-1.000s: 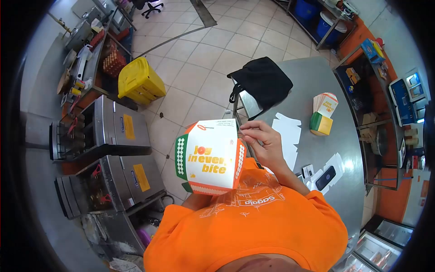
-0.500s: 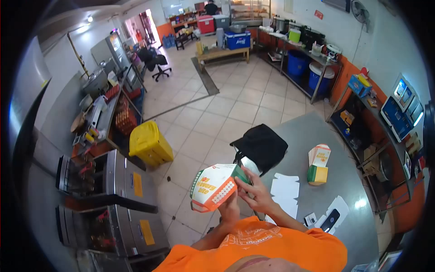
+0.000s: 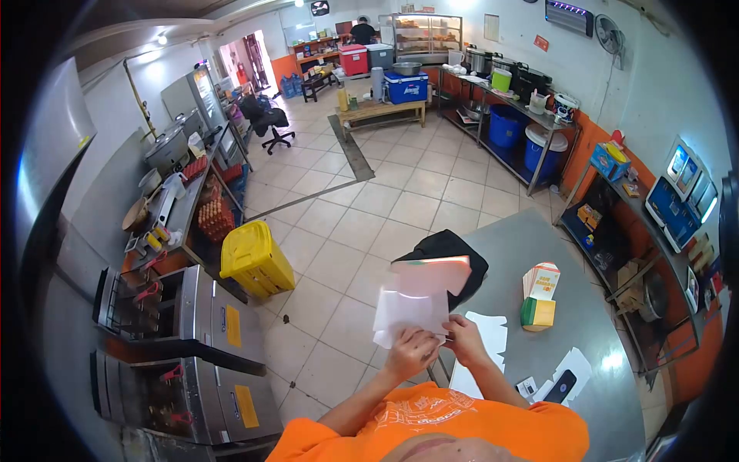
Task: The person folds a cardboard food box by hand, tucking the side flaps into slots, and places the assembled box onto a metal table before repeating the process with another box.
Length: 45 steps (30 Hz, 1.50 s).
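A paperboard food box [image 3: 409,306] is held up in front of my chest, its plain white inside facing me and its flap [image 3: 439,271] raised at the far side. My left hand [image 3: 414,354] is closed on the near edge of the box, fingers bent over the white board. Close beside it, my right hand [image 3: 463,339] pinches the near right corner. The box's printed outside is mostly turned away. Behind it, a black bag [image 3: 462,250] lies at the metal table's edge. Flat white cardboard sheets [image 3: 490,333] are just right of my right hand.
On the metal table [image 3: 508,246] stand printed cartons [image 3: 539,312] with a fanned stack [image 3: 542,281], and a phone [image 3: 560,386] lies on white card. A yellow bin [image 3: 258,262] stands on the floor ahead left. Steel ovens [image 3: 204,316] are at left; a person [image 3: 362,31] is far back.
The box was closed, with its printed face showing; now it is open with the white inside toward me. Both hands have moved to its near edge, and the view has tilted up slightly.
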Available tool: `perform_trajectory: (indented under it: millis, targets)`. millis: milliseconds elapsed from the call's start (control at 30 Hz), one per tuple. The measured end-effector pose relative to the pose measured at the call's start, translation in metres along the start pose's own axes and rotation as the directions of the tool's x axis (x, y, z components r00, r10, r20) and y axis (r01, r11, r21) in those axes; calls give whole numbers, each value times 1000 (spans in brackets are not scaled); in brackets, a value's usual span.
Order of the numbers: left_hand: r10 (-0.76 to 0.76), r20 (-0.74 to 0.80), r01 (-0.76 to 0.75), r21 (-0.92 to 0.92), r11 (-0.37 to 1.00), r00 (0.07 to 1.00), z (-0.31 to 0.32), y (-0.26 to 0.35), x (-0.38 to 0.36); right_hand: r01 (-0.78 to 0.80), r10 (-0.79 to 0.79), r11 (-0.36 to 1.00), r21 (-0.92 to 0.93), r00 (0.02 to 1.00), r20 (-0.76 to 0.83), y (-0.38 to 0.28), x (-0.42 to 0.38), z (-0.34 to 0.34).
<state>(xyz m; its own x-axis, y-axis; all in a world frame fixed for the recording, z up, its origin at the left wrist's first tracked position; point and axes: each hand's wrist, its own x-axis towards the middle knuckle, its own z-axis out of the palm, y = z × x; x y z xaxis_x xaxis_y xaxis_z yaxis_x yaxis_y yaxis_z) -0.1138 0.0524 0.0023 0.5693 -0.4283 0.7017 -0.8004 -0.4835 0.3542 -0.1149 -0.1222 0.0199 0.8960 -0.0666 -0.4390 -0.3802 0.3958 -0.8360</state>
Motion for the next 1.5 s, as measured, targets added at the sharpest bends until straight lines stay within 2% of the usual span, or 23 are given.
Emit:
perform_trajectory:
  millis: [67,100,200,233,267,300,333,367,400,467,533,600,700,800,900,967,1000,1033,1067,1100,1200,1333,1500]
  targets:
    - [40,-23,-40,-3,999,999,18,5,-6,-12,14,999,33,999,-44,0,-5,-19]
    - [22,54,-20,-24,999,998,20,11,-1,-14,19,998,67,997,-69,7,-5,-32]
    - [-184,230,228,-181,957,956,76,11,-29,34,-17,996,82,980,-199,39,-9,-76]
    - [-195,243,255,-249,934,950,95,8,-38,59,-30,994,96,959,-282,50,-11,-84]
    - [-277,330,376,-288,881,902,105,13,-40,81,-35,991,109,929,-369,64,-12,-93]
    - [-346,428,495,-309,812,835,114,19,-43,84,6,974,209,918,-396,82,-9,-104]
    - [-308,482,467,-253,847,820,125,23,-52,93,50,946,311,904,-425,101,-7,-116]
    - [-265,529,413,-184,892,806,134,29,-62,86,68,950,299,880,-471,117,-7,-125]
    - [-170,525,325,-218,920,834,144,33,-77,73,93,953,293,852,-516,135,-6,-133]
    - [27,605,116,-196,974,796,145,40,-92,-51,195,957,285,841,-505,184,3,-170]
    - [175,552,-50,-233,971,815,150,38,-104,-141,338,929,341,694,-635,171,-14,-157]
    - [203,539,-62,-268,961,817,154,34,-119,-130,332,929,347,710,-621,177,-30,-156]
    - [-42,605,247,-259,934,795,150,36,-124,-171,360,918,357,737,-573,189,-50,-154]
    - [-269,628,513,-244,823,730,167,40,-132,-208,372,917,341,756,-539,209,-61,-162]
    - [-434,724,730,-139,669,535,172,51,-126,-174,362,918,357,736,-572,216,-68,-165]
    - [-520,776,859,-53,509,356,176,63,-126,-123,256,959,256,764,-592,218,-75,-167]
    - [-523,772,879,-96,467,362,178,73,-122,-96,197,975,199,783,-590,218,-76,-171]
    - [-525,767,891,-133,433,370,178,80,-119,-114,58,992,-58,805,-590,225,-72,-181]
    - [-526,764,900,-163,405,375,175,82,-117,-94,29,992,-89,833,-552,229,-69,-187]
    - [-495,802,918,-159,363,335,174,82,-111,-73,1,990,-119,857,-516,210,-74,-185]
    - [-532,787,937,-348,35,312,175,90,-109,-51,-66,964,-262,905,-420,179,-83,-188]
    - [-576,775,943,-332,-22,260,170,99,-94,-4,-111,945,-326,936,-333,158,-81,-189]
    - [-608,732,906,-421,-49,308,166,113,-94,68,-157,966,-249,921,-357,146,-78,-186]
